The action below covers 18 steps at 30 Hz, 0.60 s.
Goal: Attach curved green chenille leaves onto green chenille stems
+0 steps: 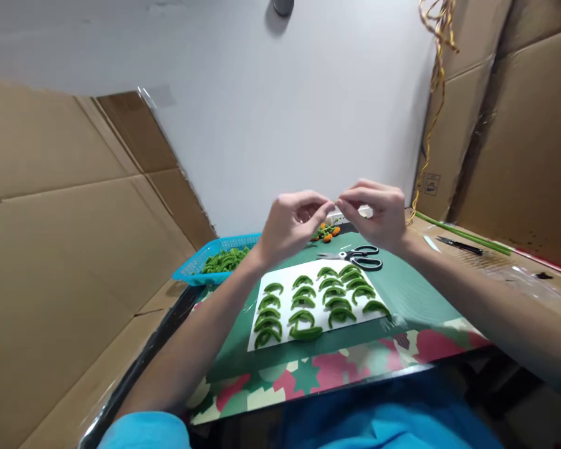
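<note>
My left hand (295, 224) and my right hand (378, 213) are raised above the far part of the table, fingertips almost meeting. Both are closed in a pinch on something too small to make out. Below them lies a white sheet (286, 299) bearing several columns of curved, fuzzy green pieces (303, 302) that look like bent chenille stems. Just beyond the sheet, black-handled scissors (355, 255) rest on the green table mat (416, 299). Behind my left fingers shows a small bunch of orange beads or blossoms with green stems (328, 233), partly hidden.
A blue plastic basket (187, 269) of green pieces (224, 260) stands at the left. On the right lie black thread snips (460, 245), long green stems (467, 233) and a clear plastic bag (523, 280). Cardboard walls (75, 249) flank the table; twisted yellow cord (434, 118) hangs at the right.
</note>
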Tool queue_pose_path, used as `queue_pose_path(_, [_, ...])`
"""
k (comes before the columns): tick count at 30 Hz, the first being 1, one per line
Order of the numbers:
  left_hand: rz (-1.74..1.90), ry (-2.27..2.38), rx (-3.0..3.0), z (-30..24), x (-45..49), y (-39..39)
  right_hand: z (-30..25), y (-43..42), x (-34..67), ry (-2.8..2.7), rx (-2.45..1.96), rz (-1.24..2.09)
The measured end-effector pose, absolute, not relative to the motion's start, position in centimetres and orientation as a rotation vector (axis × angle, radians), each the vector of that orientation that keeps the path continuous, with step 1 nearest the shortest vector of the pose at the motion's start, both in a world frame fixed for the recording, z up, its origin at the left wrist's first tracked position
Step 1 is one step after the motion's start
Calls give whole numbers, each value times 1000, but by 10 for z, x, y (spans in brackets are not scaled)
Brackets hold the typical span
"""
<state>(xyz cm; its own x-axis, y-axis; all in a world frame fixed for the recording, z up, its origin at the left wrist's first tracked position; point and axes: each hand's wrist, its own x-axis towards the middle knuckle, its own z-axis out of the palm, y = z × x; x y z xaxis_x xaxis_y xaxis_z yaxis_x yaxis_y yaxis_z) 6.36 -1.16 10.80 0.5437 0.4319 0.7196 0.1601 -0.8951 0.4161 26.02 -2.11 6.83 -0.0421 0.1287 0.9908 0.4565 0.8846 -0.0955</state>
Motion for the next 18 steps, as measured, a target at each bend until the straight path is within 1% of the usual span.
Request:
queue_pose_path(3, [1714, 314, 2644, 146, 68, -37, 123, -38, 264, -1662, -319, -338])
queue_pose_path(6, [1931, 274, 2673, 170, 64, -74, 158, -72, 265, -1717, -209, -364])
queue_pose_path(10, [1967, 252, 2872, 182, 51, -105, 168, -114, 269, -1782, -369, -453])
queue_pose_path(14, [1943, 237, 3050, 180, 43, -96, 164, -117, 270, -1838, -428, -485])
queue_pose_path(16, [1940, 198, 3145, 175, 43, -83, 163, -102, 270, -1879, -428, -395])
queue_pose_path(18, [1909, 217, 3305, 170, 44, -70, 161, -79, 271, -1904, -364, -229])
